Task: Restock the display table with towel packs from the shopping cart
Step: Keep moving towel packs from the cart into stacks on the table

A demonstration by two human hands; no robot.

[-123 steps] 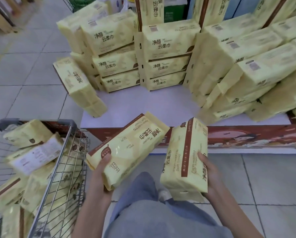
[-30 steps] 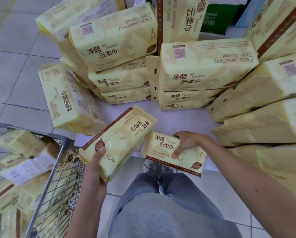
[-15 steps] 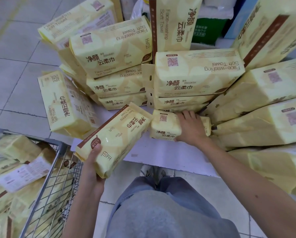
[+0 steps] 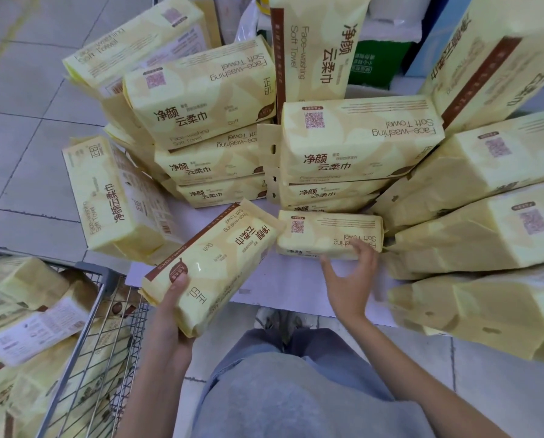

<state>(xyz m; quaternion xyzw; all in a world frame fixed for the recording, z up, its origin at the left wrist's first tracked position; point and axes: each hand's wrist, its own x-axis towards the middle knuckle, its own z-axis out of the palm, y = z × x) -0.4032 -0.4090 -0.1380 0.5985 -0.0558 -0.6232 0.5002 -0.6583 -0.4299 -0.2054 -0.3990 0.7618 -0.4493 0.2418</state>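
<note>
My left hand grips a yellow towel pack by its near end, held tilted over the front left edge of the white display table. A second yellow pack lies flat on the table in front of the middle stack. My right hand hovers just in front of that pack with fingers spread and relaxed, holding nothing. The wire shopping cart stands at the lower left with several packs inside.
Stacks of the same yellow packs crowd the table at the back left and along the right side. One pack leans off the table's left corner. Grey tiled floor lies to the left.
My right hand set its pack down in front of the middle stack, let go and drew back toward me. The left hand keeps holding its pack in about the same place.
</note>
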